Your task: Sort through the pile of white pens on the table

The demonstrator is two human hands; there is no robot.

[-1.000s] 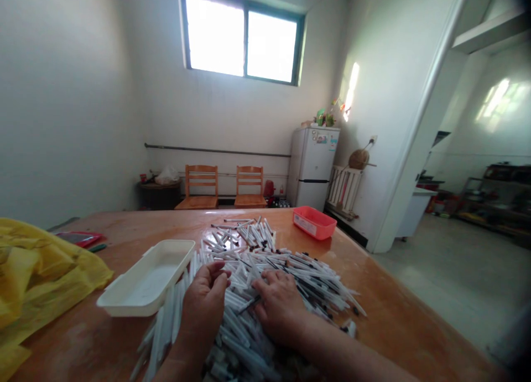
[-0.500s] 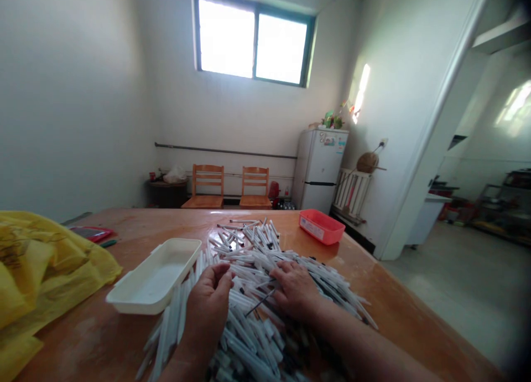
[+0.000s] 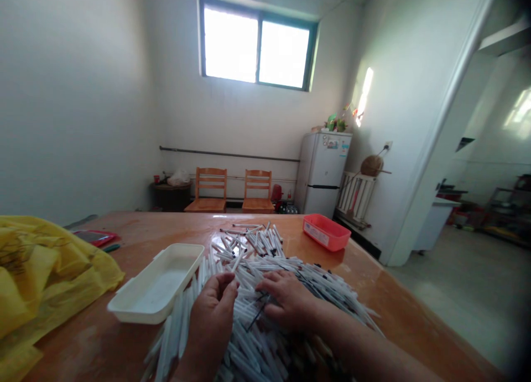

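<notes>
Now right hand (image 3: 286, 299) sits nearer left hand (image 3: 212, 315) over white tubes (image 3: 244, 340)

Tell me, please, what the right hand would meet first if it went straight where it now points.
The right hand would most likely meet the pile of white tubes first, with the left hand farther along; depth is hard to judge.

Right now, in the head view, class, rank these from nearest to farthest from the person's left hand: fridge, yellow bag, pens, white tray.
1. Pens: right around the left hand.
2. White tray: just to its left.
3. Yellow bag: farther left, past the tray.
4. Fridge: far back, to the right.
</notes>
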